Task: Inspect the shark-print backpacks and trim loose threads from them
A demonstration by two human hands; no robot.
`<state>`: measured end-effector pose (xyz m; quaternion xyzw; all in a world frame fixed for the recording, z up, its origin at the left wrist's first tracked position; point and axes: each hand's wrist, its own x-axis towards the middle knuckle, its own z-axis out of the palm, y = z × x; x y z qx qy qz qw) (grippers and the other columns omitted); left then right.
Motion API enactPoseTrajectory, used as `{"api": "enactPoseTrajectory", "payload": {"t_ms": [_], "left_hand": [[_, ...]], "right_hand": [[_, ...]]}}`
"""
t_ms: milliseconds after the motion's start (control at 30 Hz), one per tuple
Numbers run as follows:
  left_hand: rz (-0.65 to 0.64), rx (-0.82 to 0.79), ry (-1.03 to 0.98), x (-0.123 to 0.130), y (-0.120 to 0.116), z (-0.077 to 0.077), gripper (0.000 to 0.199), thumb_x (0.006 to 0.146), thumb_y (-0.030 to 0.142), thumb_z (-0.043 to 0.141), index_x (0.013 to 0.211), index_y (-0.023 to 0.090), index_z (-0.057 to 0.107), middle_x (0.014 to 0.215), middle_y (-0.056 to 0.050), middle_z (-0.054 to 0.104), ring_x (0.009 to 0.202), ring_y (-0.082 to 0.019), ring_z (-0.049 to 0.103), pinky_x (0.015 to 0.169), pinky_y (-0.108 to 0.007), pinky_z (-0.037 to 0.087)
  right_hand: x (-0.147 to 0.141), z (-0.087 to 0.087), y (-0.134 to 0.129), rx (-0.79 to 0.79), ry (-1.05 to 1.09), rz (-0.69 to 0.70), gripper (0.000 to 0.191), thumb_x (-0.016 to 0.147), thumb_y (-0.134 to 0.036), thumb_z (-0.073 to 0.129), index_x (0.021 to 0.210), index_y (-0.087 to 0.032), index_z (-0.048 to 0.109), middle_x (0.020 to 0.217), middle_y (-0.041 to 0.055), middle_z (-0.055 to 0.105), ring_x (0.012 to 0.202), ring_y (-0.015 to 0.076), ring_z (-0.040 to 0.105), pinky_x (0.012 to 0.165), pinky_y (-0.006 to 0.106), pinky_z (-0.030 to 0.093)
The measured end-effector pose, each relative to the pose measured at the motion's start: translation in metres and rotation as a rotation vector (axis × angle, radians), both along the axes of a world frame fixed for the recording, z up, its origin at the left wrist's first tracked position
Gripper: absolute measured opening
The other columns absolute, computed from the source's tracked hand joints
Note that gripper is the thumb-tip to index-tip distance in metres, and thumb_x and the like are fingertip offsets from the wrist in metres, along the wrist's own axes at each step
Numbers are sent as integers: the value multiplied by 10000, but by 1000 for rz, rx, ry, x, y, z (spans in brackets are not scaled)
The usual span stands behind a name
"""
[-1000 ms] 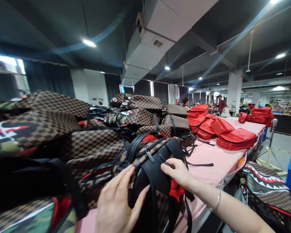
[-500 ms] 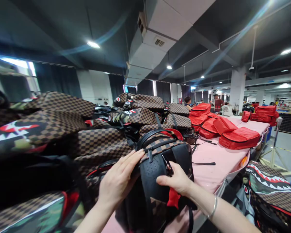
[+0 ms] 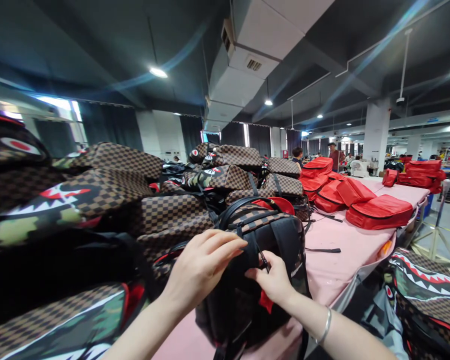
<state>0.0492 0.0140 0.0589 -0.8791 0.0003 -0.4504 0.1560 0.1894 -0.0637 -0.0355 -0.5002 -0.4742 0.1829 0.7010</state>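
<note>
- Two bare hands meet at the backpack: the left hand (image 3: 204,262) hangs open over its upper part, fingers together, contact unclear; the right hand (image 3: 275,285) pinches a slim dark tool (image 3: 263,259), with a soft red piece (image 3: 265,302) below.
- The black backpack with brown checkered trim (image 3: 228,310) stands roughly upright on the pink-covered table (image 3: 322,270); it looks light, padded and prone to sag, its smooth panels perhaps slippery. The curved black top handle (image 3: 237,204) seems the surest hold.
- Farther off, soft red zippered bags (image 3: 378,212) lie heaped.

Dark tool (image 3: 264,260) partly hidden by right hand (image 3: 275,281), shark-print bag (image 3: 429,285) cut off
</note>
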Motion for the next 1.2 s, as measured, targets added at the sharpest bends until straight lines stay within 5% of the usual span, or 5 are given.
{"api": "enactPoseTrajectory", "payload": {"t_ms": [267, 533, 767, 900, 1200], "left_hand": [[167, 146, 439, 37, -10, 33, 144, 801, 179, 531, 671, 199, 587, 757, -30, 598, 692, -183, 535, 570, -274, 410], [169, 199, -101, 29, -12, -3, 147, 867, 142, 379, 770, 163, 488, 680, -44, 543, 609, -176, 558, 573, -273, 435], [278, 145, -291, 34, -15, -11, 150, 873, 157, 363, 803, 169, 494, 654, -38, 560, 573, -174, 562, 541, -264, 414], [311, -4, -398, 40, -10, -17, 139, 871, 182, 385, 780, 179, 491, 645, -30, 574, 561, -175, 552, 535, -268, 400], [173, -657, -486, 38, -5, -11, 134, 816, 245, 415, 692, 219, 458, 631, 14, 527, 580, -152, 522, 574, -260, 407]], "right_hand": [[-2, -5, -2, 32, -4, -70, 138, 589, -197, 671, 677, -168, 569, 609, -62, 492, 576, 101, 406, 539, 211, 330], [-1, 10, -25, 14, -288, -254, 135, 788, -267, 543, 699, -173, 584, 675, -23, 566, 642, 117, 517, 608, 213, 382], [6, 33, -50, -70, -529, -381, 218, 881, -352, 435, 970, -188, 546, 797, 20, 641, 712, 158, 609, 654, 239, 422], [8, 44, -53, -101, -578, -410, 225, 905, -310, 350, 997, -176, 505, 767, 19, 630, 679, 164, 613, 624, 247, 415], [5, 45, -41, -64, -746, -451, 169, 884, -336, 445, 873, -212, 559, 740, -9, 665, 639, 124, 629, 574, 193, 377]]}}
